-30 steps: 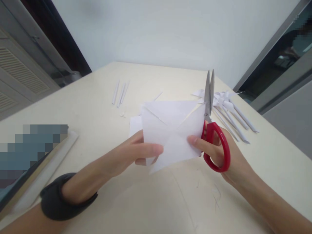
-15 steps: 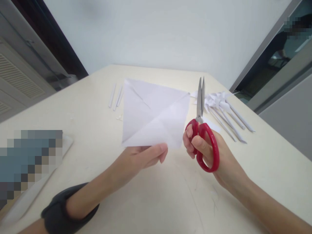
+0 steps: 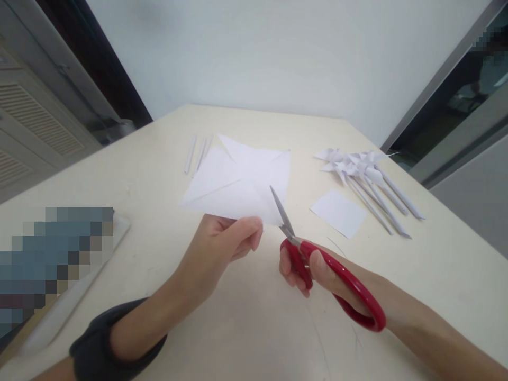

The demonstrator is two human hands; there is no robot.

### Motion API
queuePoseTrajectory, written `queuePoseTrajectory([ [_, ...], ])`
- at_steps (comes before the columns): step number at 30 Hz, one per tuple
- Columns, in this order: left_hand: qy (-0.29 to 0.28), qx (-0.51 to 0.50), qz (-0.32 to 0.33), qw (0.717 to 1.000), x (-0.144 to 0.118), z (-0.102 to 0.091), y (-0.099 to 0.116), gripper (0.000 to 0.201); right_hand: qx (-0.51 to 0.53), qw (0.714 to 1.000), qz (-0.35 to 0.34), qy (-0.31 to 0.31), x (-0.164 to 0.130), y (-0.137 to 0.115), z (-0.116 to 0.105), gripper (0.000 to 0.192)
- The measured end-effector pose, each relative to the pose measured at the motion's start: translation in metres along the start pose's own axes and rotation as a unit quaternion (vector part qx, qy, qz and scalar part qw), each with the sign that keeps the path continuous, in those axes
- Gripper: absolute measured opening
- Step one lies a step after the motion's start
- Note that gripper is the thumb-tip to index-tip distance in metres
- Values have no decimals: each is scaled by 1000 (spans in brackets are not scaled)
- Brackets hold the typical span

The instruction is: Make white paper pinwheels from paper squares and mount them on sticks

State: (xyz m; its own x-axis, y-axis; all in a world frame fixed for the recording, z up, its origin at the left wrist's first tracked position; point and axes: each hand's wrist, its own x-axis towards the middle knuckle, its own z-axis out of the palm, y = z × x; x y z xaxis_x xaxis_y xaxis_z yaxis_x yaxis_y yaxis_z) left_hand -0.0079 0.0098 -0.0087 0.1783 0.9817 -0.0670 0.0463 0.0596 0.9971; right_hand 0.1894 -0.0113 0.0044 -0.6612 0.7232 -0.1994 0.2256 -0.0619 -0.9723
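A white square sheet of paper [image 3: 246, 180] with diagonal creases is pinched at its near edge by my left hand [image 3: 232, 238]. Slits run inward from its far corners and its near left corner. My right hand [image 3: 317, 275] grips red-handled scissors [image 3: 341, 275], thumb in one loop and fingers in the other. The scissors' blades are parted around the sheet's near right corner, one blade over the paper and the other mostly hidden under it.
Paper pinwheels [image 3: 357, 166] on rolled paper sticks lie at the right, with a small white paper square [image 3: 339, 212] closer in. Several thin paper rolls [image 3: 190, 153] lie at the back left. A flat device with a blurred screen [image 3: 55, 264] stands at the left of the cream table [image 3: 222, 338].
The scissors have swung down and left, from upright beside the sheet to its near right corner, their blades opening wider. The sheet has tipped flatter in my left hand.
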Motion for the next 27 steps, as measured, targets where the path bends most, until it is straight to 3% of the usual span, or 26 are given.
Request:
queuePoseTrajectory([
  [15,-33,-12,30,999,-1,0,1,38,-33,999,10,14,2,7,3,42],
  [22,-47,-16,33,998,-1,-4,0,37,-75,997,15,-4,0,-2,-1,40],
  [27,-51,2,33,998,0,-3,0,35,-44,999,12,20,4,6,4,44],
])
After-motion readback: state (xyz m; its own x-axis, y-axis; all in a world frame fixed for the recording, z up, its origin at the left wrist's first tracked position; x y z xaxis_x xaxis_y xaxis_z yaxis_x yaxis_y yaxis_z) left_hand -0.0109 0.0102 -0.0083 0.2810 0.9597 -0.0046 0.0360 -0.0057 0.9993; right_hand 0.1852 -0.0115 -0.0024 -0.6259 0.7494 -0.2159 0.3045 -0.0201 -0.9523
